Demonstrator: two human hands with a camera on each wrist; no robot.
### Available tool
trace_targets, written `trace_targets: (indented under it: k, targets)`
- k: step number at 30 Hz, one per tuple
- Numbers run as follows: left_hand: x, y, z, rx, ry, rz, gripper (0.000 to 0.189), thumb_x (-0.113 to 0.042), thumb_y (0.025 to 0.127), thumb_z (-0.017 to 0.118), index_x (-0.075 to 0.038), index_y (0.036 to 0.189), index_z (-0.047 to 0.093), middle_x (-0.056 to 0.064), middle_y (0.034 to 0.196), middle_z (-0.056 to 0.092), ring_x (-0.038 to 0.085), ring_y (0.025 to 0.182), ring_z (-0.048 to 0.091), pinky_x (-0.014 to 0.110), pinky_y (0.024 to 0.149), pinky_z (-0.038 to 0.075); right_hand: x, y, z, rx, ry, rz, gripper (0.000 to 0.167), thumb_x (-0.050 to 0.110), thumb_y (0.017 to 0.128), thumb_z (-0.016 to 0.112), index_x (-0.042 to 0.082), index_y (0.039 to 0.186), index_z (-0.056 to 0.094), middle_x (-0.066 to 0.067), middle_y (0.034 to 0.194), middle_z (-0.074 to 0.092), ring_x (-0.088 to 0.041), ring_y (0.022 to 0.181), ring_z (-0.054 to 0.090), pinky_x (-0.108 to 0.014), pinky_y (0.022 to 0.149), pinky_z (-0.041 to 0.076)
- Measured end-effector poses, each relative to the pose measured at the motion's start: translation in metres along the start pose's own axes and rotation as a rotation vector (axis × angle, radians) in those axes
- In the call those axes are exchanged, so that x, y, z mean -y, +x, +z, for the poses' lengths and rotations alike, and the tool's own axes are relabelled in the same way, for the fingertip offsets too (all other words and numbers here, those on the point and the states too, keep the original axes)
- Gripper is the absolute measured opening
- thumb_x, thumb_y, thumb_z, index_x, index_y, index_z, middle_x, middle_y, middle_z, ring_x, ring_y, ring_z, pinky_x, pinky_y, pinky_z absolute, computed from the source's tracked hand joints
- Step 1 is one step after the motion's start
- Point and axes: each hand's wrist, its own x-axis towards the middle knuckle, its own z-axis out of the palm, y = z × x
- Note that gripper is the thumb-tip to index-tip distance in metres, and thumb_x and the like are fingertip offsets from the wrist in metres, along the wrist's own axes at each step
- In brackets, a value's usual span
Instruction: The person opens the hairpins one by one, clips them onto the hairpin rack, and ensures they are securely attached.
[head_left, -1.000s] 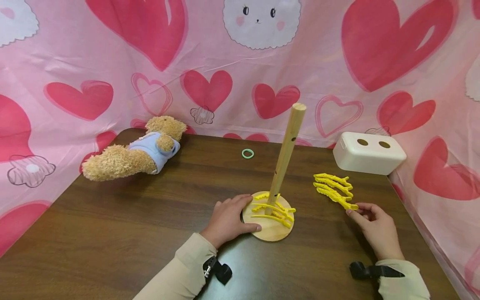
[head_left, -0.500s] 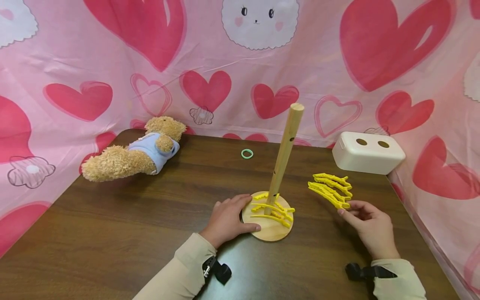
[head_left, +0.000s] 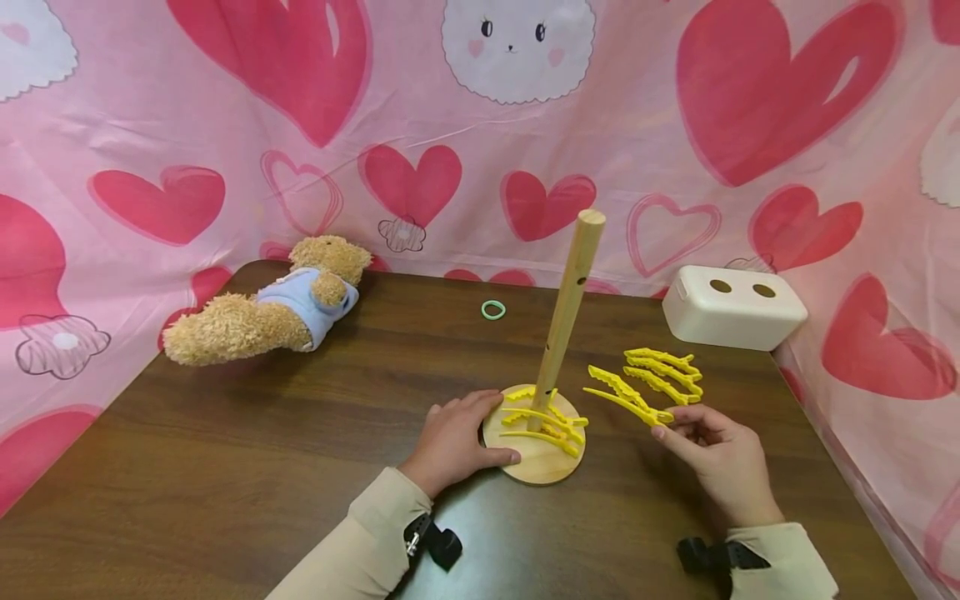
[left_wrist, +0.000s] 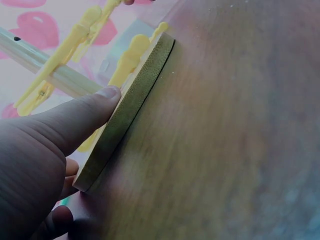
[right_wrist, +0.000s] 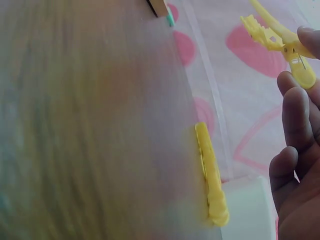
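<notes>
In the head view, my left hand (head_left: 457,437) grips the rim of a round wooden base (head_left: 536,468), thumb on top and fingers round the far side. A wooden post (head_left: 564,308) rises from that base. Several yellow alligator hair clips (head_left: 562,447) are around the foot of the post. My right hand (head_left: 720,458) pinches the tail end of another yellow hair clip (right_wrist: 289,42), its two arms spread apart and pointing toward the post. Behind this hand, more yellow clips (head_left: 660,383) lie side by side on the table.
A white box (head_left: 738,325) with two round holes stands at the back right of the brown table (head_left: 300,483). A small green ring (head_left: 492,310) lies behind the post. The teddy bear (head_left: 262,321) in blue lies at the left, before a pink heart-print curtain (head_left: 420,100).
My right hand has picked one clip out of the row, moved it left toward the stand, and its arms have spread apart. My left hand keeps its hold on the base.
</notes>
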Motion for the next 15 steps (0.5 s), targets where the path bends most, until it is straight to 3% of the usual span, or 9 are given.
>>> trace_targets:
  k: [15]
  targets:
    - [0.0, 0.001, 0.0, 0.015, -0.006, -0.017, 0.091, -0.068, 0.075, 0.076, -0.018, 0.148, 0.052, -0.003, 0.149, 0.051, 0.024, 0.131, 0.051, 0.048, 0.094, 0.038, 0.021, -0.013, 0.01, 0.058, 0.016, -0.098, 0.024, 0.015, 0.081, 0.085, 0.01, 0.102, 0.075, -0.001, 0.074, 0.062, -0.015, 0.067, 0.051, -0.025, 0.056, 0.041]
